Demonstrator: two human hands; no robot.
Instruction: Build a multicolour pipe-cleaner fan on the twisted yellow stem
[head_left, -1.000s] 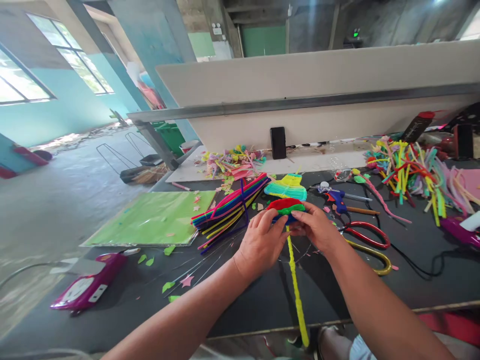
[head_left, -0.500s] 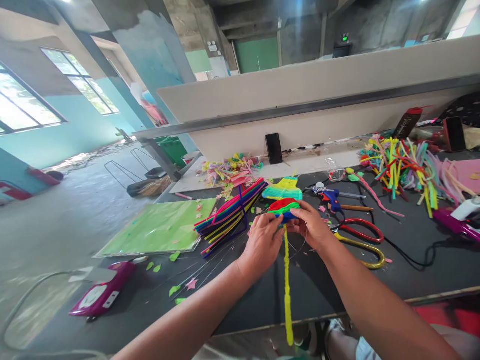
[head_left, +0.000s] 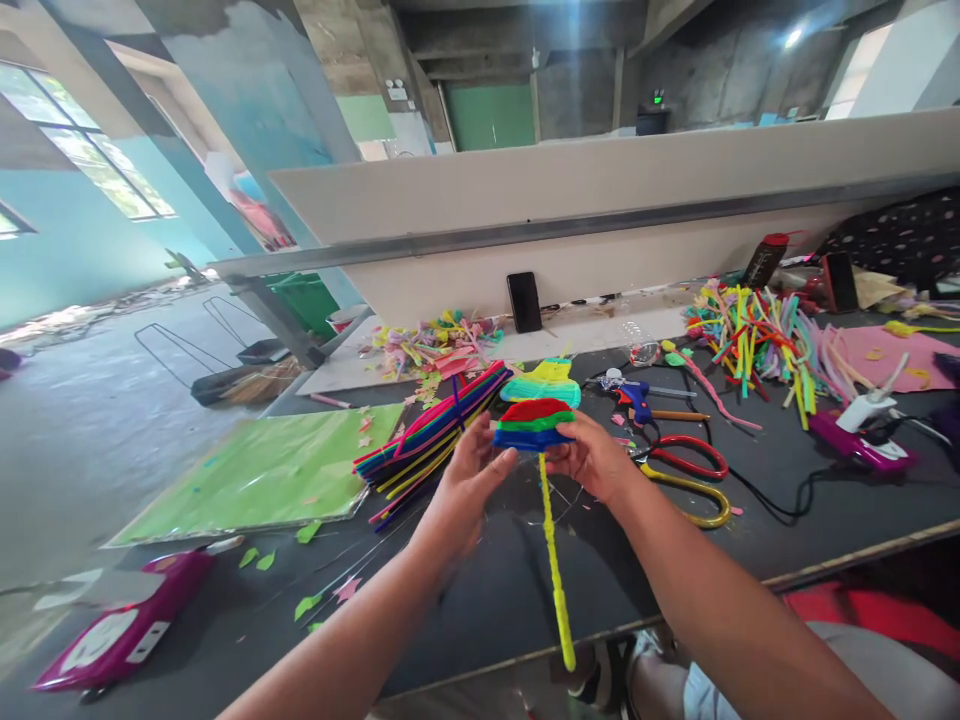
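A dark table [head_left: 480,615] is seen, with a green sheet [head_left: 247,470] spread at its left. A bundle of coloured stems [head_left: 435,430] is laid to the right of the sheet. Pinched by the left hand [head_left: 461,490] and the right hand [head_left: 592,455], at its left and right ends, a striped piece [head_left: 534,424] is held above the table's middle. A thin yellow stem [head_left: 555,560] is stretched below it, nearward.

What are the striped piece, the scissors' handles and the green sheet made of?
Striped piece: probably fuzzy pipe cleaners, judging by its soft, matte bands. Scissors' handles: glossy, perhaps plastic or coated metal, from their bright highlights. Green sheet: possibly paper in clear plastic, given its shiny, crinkled edge.
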